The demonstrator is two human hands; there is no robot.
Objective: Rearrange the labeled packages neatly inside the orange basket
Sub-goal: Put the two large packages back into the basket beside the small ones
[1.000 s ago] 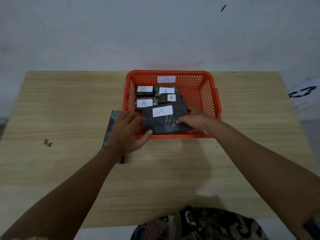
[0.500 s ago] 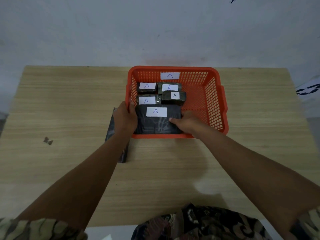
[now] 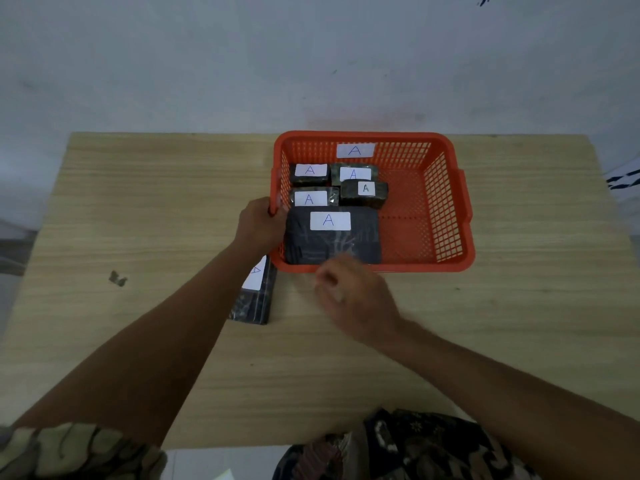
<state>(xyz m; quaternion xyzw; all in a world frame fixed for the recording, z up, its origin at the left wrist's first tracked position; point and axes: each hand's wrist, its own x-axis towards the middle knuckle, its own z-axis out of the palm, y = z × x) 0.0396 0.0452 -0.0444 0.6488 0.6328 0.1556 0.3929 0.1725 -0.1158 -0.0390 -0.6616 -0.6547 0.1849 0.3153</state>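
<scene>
We see an orange basket (image 3: 446, 209) of rigid plastic, rectangular with rounded corners and lattice walls, sitting on a pale wood-grain table (image 3: 156, 209) toward twelve o'clock from us; a white paper label marked "A" is stuck on its far wall. Inside it, five dark, film-wrapped rectangular packages with white "A" labels fill the left half. The large flat package (image 3: 332, 237), glossy and faintly patterned, lies at the six o'clock end of the basket floor against the near wall. Beyond it, toward twelve o'clock, sit four smaller blocks in two rows: the far-left package (image 3: 309, 174), the far-middle package (image 3: 353, 173), the near-left package (image 3: 313, 198), and a small olive package (image 3: 363, 192) that overlaps the far-middle one. The basket's right half shows bare perforated floor. Our left hand (image 3: 259, 226) clasps the basket's left rim at about nine o'clock, fingers curled over the edge and touching the large package's side. Our right hand (image 3: 356, 292) is blurred, loosely curled and holding nothing, hovering just at six o'clock of the basket's near rim. On the table at seven o'clock of the basket, partly under our left forearm, lies another long dark labeled package (image 3: 254, 296).
</scene>
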